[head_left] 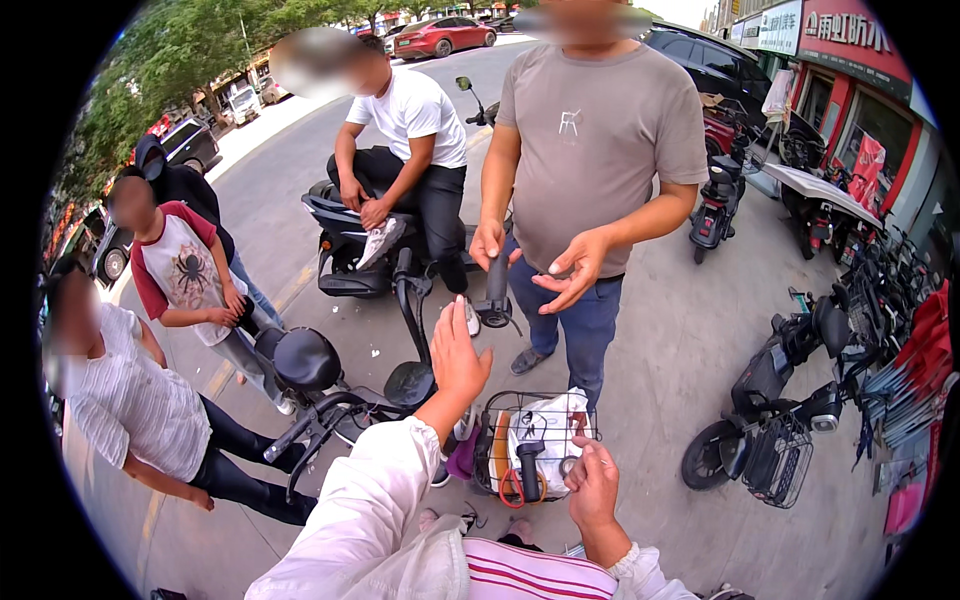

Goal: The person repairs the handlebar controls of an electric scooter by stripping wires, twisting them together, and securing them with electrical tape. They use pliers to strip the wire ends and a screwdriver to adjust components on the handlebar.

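My left hand (460, 352) is raised over the scooter's front, palm flat and fingers stretched out, holding nothing. My right hand (594, 486) is at the right rim of a black wire basket (492, 420), its fingers curled in. A small round grey thing (568, 467) shows beside its fingertips; whether I grip it is unclear. In the basket lie a white plastic bag (560, 412), a black handlebar grip (528, 462) and an orange-red cable (512, 484). Across from me, a person in a grey-brown T-shirt (600, 130) has one hand at another black handlebar grip (497, 275), the other hand open.
Left of my forearm stands a scooter with a black seat (307, 358). Someone in a white T-shirt (412, 115) sits on a dark scooter (350, 245). Several bystanders stand at the left. A black scooter with a basket (780, 465) is parked at the right, near shopfronts.
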Tool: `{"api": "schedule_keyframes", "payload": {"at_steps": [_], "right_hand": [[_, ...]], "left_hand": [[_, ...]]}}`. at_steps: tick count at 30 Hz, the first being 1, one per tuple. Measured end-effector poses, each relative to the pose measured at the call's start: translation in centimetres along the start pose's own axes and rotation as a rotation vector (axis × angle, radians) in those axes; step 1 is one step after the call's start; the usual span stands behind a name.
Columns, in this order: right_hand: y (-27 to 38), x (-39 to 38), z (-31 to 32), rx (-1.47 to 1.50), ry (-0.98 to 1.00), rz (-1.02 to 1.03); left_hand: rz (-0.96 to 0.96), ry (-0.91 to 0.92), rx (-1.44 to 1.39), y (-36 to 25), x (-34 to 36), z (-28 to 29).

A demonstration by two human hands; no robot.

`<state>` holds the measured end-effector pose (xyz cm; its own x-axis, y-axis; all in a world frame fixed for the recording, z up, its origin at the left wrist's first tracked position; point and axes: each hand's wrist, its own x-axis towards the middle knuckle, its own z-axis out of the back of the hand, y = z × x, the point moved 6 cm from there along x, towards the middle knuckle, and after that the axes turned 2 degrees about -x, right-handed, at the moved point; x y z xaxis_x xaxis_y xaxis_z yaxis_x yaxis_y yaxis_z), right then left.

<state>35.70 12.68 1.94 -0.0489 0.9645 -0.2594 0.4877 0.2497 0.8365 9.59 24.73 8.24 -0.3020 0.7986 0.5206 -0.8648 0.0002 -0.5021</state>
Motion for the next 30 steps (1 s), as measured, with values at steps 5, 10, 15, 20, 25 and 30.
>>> {"api": "schedule_keyframes", "payload": {"at_steps": [5,10,15,20,25,30], "right_hand": [[-0.6,-2.8,3.2,0.021,-0.098,-0.111],[-1.6,-3.5,4.4,0.016,-0.074,-0.154],[0.3,-2.7,1.2,-0.052,0.029,-0.079],[3.3,-2.1,-6.0,-0.149,0.283,0.176],[3.8,-6.7,-17.3,-0.152,0.681,0.218],[-0.3,-10.5,-25.3,-0.422,0.965,0.448]], "left_hand": [[-0.136,0.078,0.015,2.7,3.8,-2.5],[-0.354,-0.045,-0.38,-0.1,5.7,-1.4],[-0.057,0.169,-0.876,-2.8,2.4,4.3],[0.105,0.542,-1.136,-2.7,-5.3,13.1],[0.149,0.536,-0.911,2.4,-11.6,21.3],[0.294,0.365,-0.826,9.9,-17.4,28.3]]}}
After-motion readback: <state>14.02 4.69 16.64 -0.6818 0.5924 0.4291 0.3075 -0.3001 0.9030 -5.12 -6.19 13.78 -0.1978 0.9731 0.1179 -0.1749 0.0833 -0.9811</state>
